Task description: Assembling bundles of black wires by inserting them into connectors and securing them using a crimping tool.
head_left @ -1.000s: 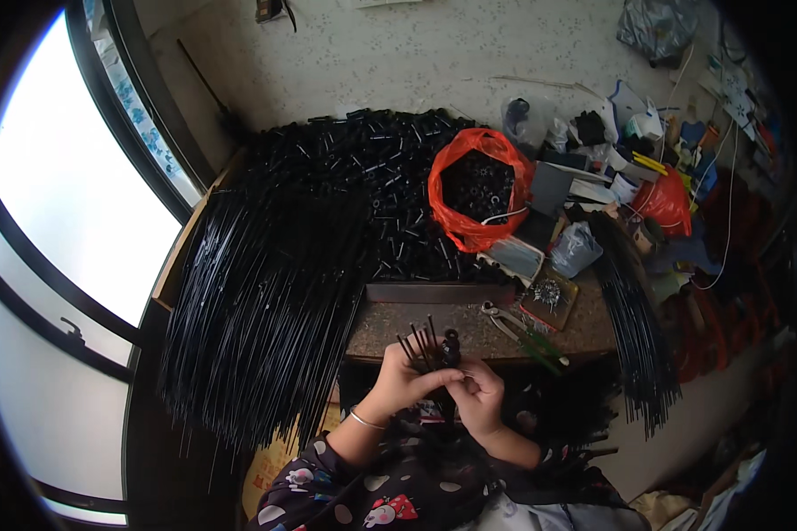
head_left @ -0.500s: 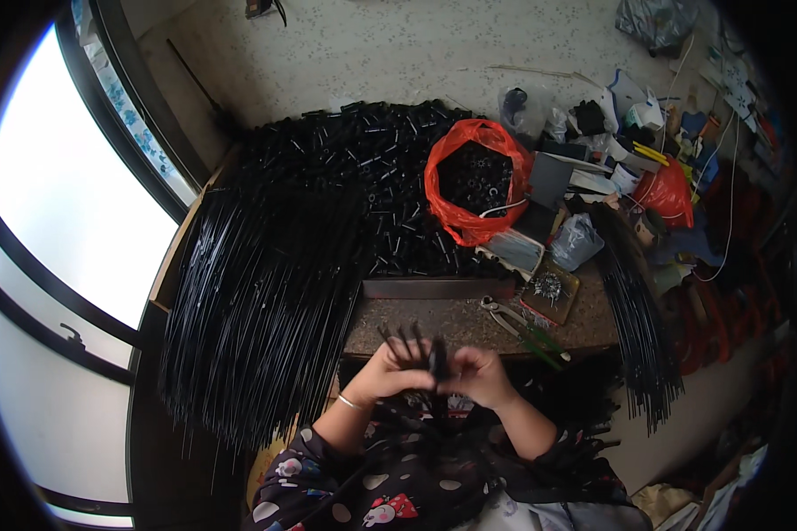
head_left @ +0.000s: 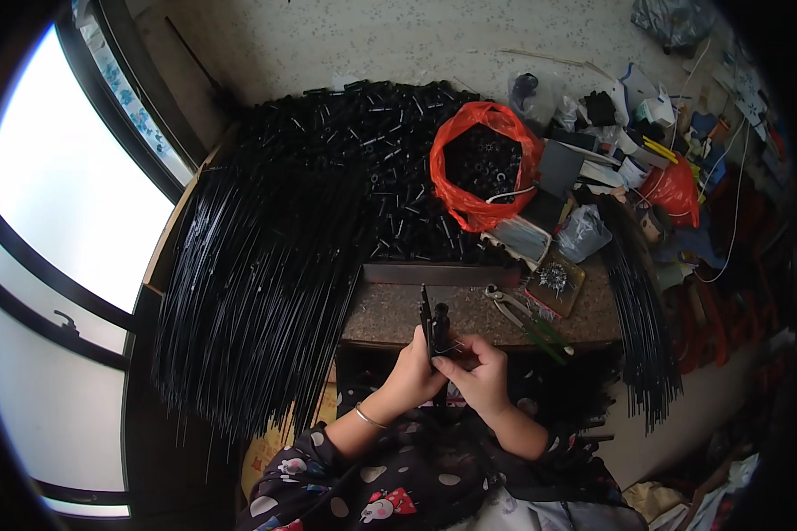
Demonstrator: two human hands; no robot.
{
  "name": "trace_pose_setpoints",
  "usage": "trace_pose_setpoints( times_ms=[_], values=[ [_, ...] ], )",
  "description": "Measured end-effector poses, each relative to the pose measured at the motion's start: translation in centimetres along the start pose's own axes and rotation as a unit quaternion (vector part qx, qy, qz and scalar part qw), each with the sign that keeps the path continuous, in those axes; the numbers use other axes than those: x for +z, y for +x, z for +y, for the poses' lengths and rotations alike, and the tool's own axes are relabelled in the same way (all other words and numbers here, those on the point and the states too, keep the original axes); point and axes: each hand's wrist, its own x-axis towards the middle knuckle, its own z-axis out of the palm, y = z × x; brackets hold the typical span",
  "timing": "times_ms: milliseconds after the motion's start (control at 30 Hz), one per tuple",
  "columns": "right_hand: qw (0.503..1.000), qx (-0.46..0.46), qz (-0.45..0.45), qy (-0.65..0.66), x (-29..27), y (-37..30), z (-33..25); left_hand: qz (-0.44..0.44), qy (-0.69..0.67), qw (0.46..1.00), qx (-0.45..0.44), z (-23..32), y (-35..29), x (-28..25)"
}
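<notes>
In front of my body, my left hand (head_left: 415,372) is closed around black rod-like pieces (head_left: 427,319) that stand up past its fingers. A short black tubular part (head_left: 441,317) rises beside them, between my two hands. My right hand (head_left: 479,372) presses against the left one, its thumb and fingers pinched together at the tubular part. A thin, light-coloured bit, perhaps a pin or wire, shows at those fingertips, too small to make out. The lower ends of the held pieces are hidden by my hands.
Long black rods (head_left: 248,301) hang over the table's left side, others (head_left: 642,327) at right. Short black tubes (head_left: 363,124) are heaped behind a low ledge (head_left: 443,274). A red bag (head_left: 443,181) holds black rings. Pincers (head_left: 531,326) lie near a tray (head_left: 574,296) of small metal pieces.
My left hand has turned so the black pieces now point upward instead of fanning left. The right hand, blurred before, has closed in on the tubular part. The view has shifted slightly.
</notes>
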Motion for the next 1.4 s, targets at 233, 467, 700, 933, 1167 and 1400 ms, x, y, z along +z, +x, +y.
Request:
trace_pose_setpoints(
  times_ms=[233, 467, 700, 933, 1167, 1400],
  values=[
    [0.994, -0.093, 0.034, -0.052, 0.0, 0.0, -0.4, 0.029, -0.030, 0.999, 0.014, -0.1, -0.6, 0.3],
    [0.995, -0.080, 0.019, -0.058, 0.7, -0.1, -1.7, 0.003, -0.052, 0.999, -0.013, -1.0, -0.6, -0.8],
    [0.997, -0.069, -0.025, -0.019, 0.7, 0.8, -0.1, 0.037, -0.098, 0.994, -0.016, -1.2, -0.4, -0.9],
    [0.988, 0.069, -0.042, 0.135, -0.4, 0.7, 0.5, -0.024, -0.179, 0.982, -0.057, -0.1, -0.7, -0.6],
    [0.958, -0.220, -0.058, -0.173, -1.5, 2.2, -2.8, 0.076, -0.156, 0.984, -0.050, -2.6, -1.5, 0.7],
    [0.984, -0.165, -0.032, -0.061, -2.3, -0.8, -9.2, 0.018, 0.059, 0.991, 0.118, 7.1, 1.2, -1.5]
  ],
)
